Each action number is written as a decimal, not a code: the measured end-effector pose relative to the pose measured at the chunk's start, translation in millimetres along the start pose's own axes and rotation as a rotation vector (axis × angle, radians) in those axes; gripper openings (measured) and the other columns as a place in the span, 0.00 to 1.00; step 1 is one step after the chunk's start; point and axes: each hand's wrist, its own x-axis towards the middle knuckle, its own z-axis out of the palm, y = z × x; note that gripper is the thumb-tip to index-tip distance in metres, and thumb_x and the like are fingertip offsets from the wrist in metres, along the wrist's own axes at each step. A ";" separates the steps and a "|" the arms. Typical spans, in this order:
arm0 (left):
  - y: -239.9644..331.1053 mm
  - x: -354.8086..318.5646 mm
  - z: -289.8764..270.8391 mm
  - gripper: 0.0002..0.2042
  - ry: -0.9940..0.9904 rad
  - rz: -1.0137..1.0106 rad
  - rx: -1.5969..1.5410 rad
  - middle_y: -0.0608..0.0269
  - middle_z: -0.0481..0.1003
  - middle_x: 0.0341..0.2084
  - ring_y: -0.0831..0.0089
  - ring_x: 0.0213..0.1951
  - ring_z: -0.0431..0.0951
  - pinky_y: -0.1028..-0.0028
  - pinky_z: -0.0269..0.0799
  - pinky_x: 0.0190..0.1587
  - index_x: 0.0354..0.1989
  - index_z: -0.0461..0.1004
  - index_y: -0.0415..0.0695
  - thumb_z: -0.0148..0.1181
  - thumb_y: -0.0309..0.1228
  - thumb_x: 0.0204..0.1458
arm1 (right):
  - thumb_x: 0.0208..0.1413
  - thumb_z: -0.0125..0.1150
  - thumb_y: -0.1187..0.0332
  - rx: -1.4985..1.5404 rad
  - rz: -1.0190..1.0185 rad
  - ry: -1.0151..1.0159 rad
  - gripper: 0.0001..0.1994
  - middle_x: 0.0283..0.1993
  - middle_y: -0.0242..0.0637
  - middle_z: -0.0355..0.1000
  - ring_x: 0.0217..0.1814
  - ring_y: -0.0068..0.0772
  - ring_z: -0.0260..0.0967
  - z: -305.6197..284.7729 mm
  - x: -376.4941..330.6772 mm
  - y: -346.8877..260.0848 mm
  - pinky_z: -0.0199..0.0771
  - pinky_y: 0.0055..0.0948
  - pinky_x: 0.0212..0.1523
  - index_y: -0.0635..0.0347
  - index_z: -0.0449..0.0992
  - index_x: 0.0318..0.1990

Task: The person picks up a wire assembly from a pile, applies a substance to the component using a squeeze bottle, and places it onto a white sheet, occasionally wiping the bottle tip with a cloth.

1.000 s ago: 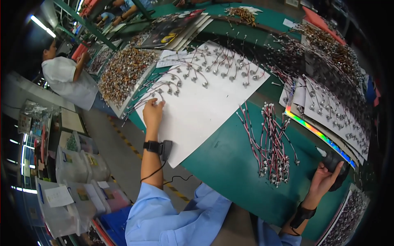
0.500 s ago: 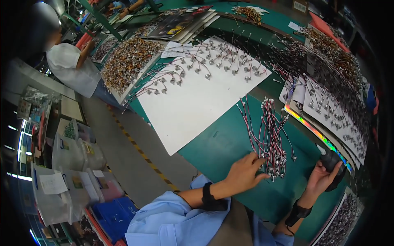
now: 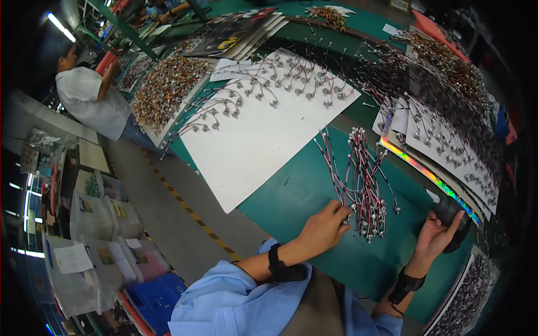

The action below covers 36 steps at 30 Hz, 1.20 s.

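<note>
My left hand (image 3: 324,225) rests on the green bench mat (image 3: 291,196), its fingertips pinching the near end of one lead in a bundle of red-and-black wired parts (image 3: 363,179). A black strap circles that wrist. My right hand (image 3: 436,234) is closed around a black handheld tool (image 3: 453,217) at the mat's right side. A large white sheet (image 3: 263,134) lies beyond, with rows of small wired metal parts (image 3: 269,84) laid along its far edge.
Boards covered with wired parts (image 3: 443,134) line the right side, and a tray heaped with parts (image 3: 165,89) sits at the far left. A co-worker in a white shirt (image 3: 92,101) stands at the neighbouring bench. Plastic bins (image 3: 95,224) stand on the floor at left.
My left hand came back from the far edge of the white sheet to the bundle of leads near me and closed on one. My right hand stayed on the black tool.
</note>
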 end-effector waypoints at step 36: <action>7.7 39.6 4.0 0.14 -0.082 0.128 0.083 0.60 0.64 0.31 0.65 0.25 0.69 0.72 0.67 0.27 0.37 0.71 0.43 0.61 0.30 0.40 | 0.54 0.51 0.61 0.016 -0.037 0.040 0.08 0.31 0.31 0.67 0.19 0.17 0.54 7.0 -1.3 -4.1 0.58 0.20 0.26 0.54 0.66 0.35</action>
